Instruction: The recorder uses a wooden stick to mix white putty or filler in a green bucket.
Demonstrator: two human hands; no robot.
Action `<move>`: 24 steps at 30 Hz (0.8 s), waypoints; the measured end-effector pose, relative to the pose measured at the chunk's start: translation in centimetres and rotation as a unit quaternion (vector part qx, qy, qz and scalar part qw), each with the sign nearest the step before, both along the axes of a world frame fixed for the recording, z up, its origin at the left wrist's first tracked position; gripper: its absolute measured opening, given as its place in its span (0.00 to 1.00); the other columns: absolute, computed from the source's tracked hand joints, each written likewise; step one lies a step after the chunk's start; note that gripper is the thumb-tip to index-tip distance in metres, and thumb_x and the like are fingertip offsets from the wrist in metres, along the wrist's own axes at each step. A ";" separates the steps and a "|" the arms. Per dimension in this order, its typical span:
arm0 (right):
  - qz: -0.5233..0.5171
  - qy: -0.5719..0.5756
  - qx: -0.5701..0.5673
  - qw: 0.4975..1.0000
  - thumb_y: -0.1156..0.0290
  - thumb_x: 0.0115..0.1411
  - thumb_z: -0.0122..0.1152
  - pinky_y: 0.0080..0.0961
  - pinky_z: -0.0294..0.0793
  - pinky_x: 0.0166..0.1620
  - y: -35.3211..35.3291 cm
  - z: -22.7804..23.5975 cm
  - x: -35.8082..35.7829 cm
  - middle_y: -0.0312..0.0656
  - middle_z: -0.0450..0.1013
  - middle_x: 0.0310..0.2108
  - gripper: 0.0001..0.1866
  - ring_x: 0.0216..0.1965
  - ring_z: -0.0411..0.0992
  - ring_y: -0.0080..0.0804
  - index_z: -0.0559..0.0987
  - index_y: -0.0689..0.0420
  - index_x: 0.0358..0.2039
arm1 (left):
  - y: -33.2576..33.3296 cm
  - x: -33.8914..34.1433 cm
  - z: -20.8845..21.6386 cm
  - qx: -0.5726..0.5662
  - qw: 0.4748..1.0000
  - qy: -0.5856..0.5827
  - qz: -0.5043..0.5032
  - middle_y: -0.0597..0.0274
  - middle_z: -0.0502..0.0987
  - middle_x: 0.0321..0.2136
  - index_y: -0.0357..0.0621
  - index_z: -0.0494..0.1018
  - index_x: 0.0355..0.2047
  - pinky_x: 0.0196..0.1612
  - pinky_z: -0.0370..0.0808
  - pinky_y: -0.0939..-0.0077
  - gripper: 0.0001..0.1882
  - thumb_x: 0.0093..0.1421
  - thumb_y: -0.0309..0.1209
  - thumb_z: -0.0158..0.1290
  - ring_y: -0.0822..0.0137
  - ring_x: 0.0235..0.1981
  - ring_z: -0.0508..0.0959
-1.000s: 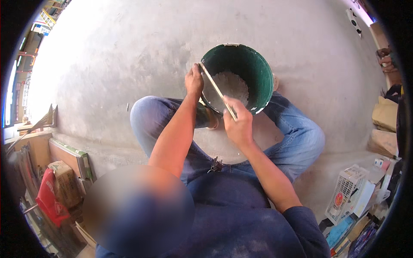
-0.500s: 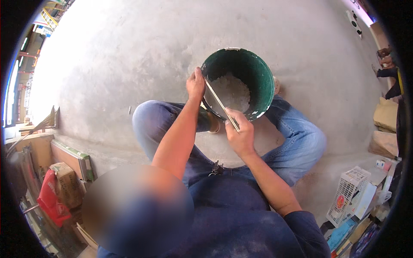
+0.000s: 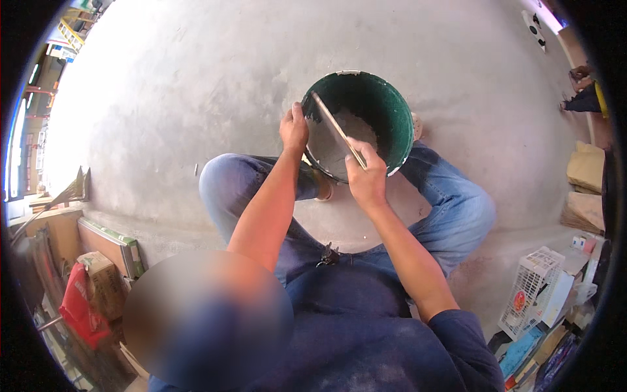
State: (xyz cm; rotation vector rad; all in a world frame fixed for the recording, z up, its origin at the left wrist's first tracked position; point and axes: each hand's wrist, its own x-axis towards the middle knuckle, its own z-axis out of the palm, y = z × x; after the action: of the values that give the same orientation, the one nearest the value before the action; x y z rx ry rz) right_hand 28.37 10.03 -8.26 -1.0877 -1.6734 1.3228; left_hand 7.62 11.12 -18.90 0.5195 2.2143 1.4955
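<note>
A round green bucket (image 3: 397, 114) with whitish smears on its rim stands tilted between my bent knees. Pale grey material (image 3: 336, 147) covers its bottom. My left hand (image 3: 294, 130) is closed on the rim at the left side, thumb upward. In my right hand (image 3: 367, 178), at the near edge, is a thin pale stick (image 3: 335, 125). It slants over the bucket's opening, with its far tip near the left inner wall. Whether that tip touches the wall I cannot tell.
At the left stand a brown carton (image 3: 103, 285), a red bag (image 3: 81, 306) and a broom-like fan (image 3: 77, 187). On the right are a white plastic basket (image 3: 530, 287) and brown paper sacks (image 3: 586, 166). Another person's dark sleeve (image 3: 583, 99) shows at the right edge.
My right hand and the stick have moved away from me, so the stick's tip now lies farther up the left inner wall. My left hand stays at the rim.
</note>
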 end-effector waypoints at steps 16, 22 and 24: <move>0.039 0.020 0.008 0.999 0.82 0.54 0.55 0.26 0.72 0.50 -3.3 -0.1 2.8 0.50 0.77 0.43 0.15 0.46 0.76 0.35 0.78 0.64 0.44 | 0.1 -0.3 -0.1 -0.040 0.999 -0.031 0.016 0.42 0.79 0.43 0.38 0.77 0.47 0.52 0.69 0.64 0.28 0.66 0.49 0.39 0.50 0.49 0.77; 0.023 0.038 -0.010 0.999 0.82 0.54 0.55 0.26 0.72 0.51 -1.4 0.1 1.5 0.49 0.78 0.43 0.15 0.46 0.76 0.36 0.78 0.64 0.44 | 0.3 0.2 0.0 0.004 1.000 -0.013 0.002 0.41 0.79 0.41 0.39 0.77 0.46 0.51 0.70 0.63 0.28 0.66 0.50 0.39 0.50 0.47 0.78; 0.029 0.028 -0.006 0.999 0.82 0.54 0.55 0.25 0.72 0.50 -2.2 0.0 2.2 0.49 0.78 0.43 0.15 0.46 0.76 0.36 0.78 0.64 0.44 | 0.2 0.2 0.0 -0.007 1.000 -0.013 0.004 0.42 0.80 0.40 0.39 0.78 0.46 0.50 0.70 0.63 0.28 0.66 0.50 0.39 0.50 0.46 0.78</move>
State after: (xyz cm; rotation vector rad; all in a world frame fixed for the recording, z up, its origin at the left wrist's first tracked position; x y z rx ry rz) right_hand 30.58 7.81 -8.30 -1.0076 -1.6696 1.3891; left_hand 7.81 11.28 -18.88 0.4848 2.2090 1.4817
